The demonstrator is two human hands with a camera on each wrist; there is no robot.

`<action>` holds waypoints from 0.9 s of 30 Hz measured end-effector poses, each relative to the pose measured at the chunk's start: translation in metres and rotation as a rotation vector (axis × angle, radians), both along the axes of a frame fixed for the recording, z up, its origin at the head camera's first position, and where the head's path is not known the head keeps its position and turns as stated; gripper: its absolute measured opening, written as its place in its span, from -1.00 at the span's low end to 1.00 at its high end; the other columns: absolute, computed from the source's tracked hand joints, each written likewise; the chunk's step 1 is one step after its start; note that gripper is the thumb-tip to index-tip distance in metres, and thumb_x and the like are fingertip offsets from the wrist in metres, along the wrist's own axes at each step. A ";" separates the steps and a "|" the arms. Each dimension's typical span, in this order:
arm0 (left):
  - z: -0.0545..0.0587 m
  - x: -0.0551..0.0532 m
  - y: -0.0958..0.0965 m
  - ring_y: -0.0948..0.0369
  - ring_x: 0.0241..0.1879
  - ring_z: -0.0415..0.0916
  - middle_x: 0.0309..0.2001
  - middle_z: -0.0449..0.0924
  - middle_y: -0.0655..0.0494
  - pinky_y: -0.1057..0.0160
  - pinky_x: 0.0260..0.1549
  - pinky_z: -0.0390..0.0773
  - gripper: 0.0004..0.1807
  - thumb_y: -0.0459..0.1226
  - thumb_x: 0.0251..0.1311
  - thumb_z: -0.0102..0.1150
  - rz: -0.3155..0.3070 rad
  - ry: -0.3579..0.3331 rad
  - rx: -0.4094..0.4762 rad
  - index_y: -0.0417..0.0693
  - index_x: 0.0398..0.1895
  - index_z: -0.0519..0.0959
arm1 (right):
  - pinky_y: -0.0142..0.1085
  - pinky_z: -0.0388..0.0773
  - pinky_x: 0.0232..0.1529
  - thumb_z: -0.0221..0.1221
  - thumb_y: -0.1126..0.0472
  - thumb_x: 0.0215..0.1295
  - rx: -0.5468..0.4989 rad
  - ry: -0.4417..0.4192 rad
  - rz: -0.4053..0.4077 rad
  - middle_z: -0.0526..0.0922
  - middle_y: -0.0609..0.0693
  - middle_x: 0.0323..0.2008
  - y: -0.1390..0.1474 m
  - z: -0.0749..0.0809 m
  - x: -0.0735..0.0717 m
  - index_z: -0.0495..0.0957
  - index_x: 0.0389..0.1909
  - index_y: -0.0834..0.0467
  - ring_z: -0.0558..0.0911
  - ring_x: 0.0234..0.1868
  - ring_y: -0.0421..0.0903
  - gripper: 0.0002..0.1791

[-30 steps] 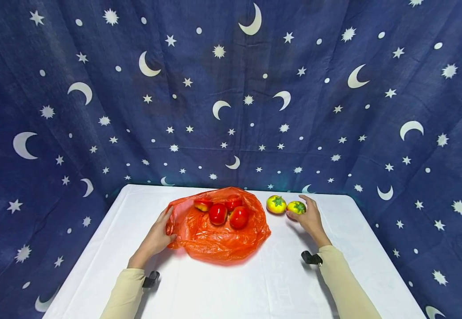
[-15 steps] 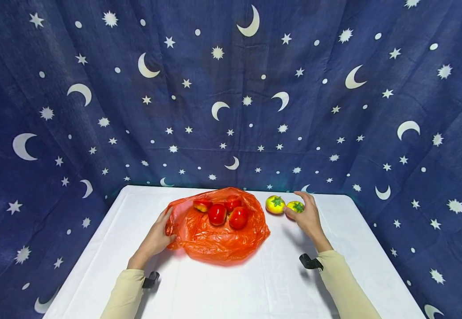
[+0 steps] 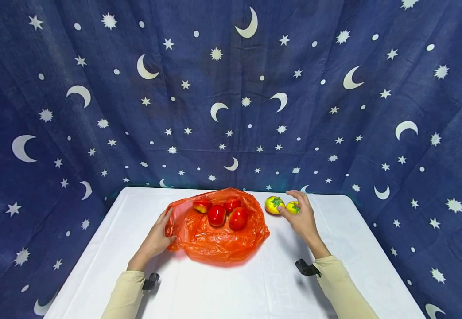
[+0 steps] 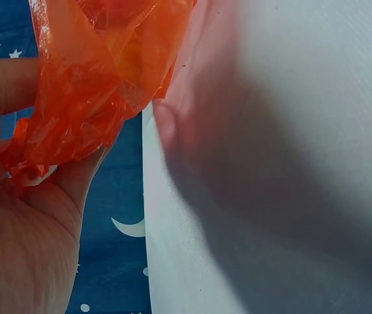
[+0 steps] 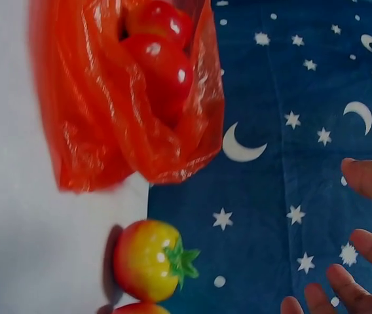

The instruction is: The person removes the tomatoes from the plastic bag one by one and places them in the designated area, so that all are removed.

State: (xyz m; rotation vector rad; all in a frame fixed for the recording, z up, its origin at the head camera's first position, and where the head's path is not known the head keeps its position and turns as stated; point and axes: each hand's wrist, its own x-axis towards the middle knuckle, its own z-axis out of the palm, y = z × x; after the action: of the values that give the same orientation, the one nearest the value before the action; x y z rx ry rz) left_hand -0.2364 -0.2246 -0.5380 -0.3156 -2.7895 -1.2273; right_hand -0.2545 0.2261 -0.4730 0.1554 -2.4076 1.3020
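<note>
My left hand [image 3: 155, 239] holds the open mouth of an orange-red plastic bag [image 3: 223, 252] at its left side. Crumpled film [image 4: 74, 104] lies between the thumb and fingers in the left wrist view. Several shiny red fruits [image 3: 216, 215] with a little yellow are inside the bag. To the right, two yellow-red fruits with green leafy tops rest on the table: a nearer-to-bag fruit [image 3: 272, 206] and a second fruit [image 3: 293, 207], partly hidden. My right hand [image 3: 304, 221] hovers over that second one with spread fingers; in the right wrist view they stand apart from the fruit [image 5: 145, 260].
A white cloth covers the table [image 3: 215, 292]. Behind it and along both sides hangs a dark blue curtain [image 3: 231, 115] with moons and stars, close to the back edge. Each wrist carries a black camera mount [image 3: 307, 267] below the hand.
My right hand has shifted slightly left, now covering more of the right-hand fruit and overlapping the left one's edge. The left hand and the bag have stayed in place.
</note>
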 end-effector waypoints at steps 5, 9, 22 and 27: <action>0.000 0.001 0.000 -0.31 0.45 0.06 0.53 -0.07 -0.27 -0.24 0.38 0.17 0.04 -0.51 -0.05 0.30 0.001 -0.001 -0.002 -0.24 0.54 -0.02 | 0.16 0.43 0.27 0.39 0.22 0.10 0.013 0.014 0.023 0.38 0.19 0.29 -0.010 0.002 0.006 0.47 0.20 0.21 0.43 0.27 0.20 -0.39; 0.000 0.001 0.000 -0.31 0.45 0.07 0.54 -0.07 -0.26 -0.25 0.38 0.18 0.05 -0.51 -0.06 0.29 -0.002 0.005 0.004 -0.24 0.54 -0.02 | 0.19 0.50 0.19 0.41 0.23 0.08 0.007 0.019 0.051 0.43 0.17 0.23 -0.018 0.000 0.011 0.48 0.17 0.23 0.49 0.20 0.22 -0.40; 0.002 0.001 0.002 -0.30 0.45 0.07 0.54 -0.07 -0.25 -0.24 0.38 0.17 0.05 -0.50 -0.06 0.30 0.000 -0.001 -0.004 -0.24 0.55 -0.03 | 0.05 0.61 0.06 0.38 0.41 0.06 -0.046 0.036 0.184 0.49 0.30 0.18 -0.043 0.005 0.027 0.47 0.16 0.31 0.60 0.11 0.26 -0.42; 0.003 0.002 0.002 -0.34 0.42 0.09 0.52 -0.06 -0.30 -0.28 0.35 0.19 0.05 -0.51 -0.07 0.30 0.000 0.026 -0.012 -0.26 0.54 -0.01 | -0.02 0.63 0.06 0.37 0.37 0.10 -0.052 -0.035 0.210 0.55 0.28 0.14 -0.051 0.002 0.029 0.46 0.17 0.28 0.61 0.12 0.23 -0.43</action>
State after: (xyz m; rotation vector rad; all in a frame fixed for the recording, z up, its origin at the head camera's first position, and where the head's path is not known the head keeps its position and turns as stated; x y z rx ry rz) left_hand -0.2345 -0.2224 -0.5349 -0.3307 -2.7757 -1.1981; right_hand -0.2255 0.1752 -0.4707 0.3830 -2.4363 1.4683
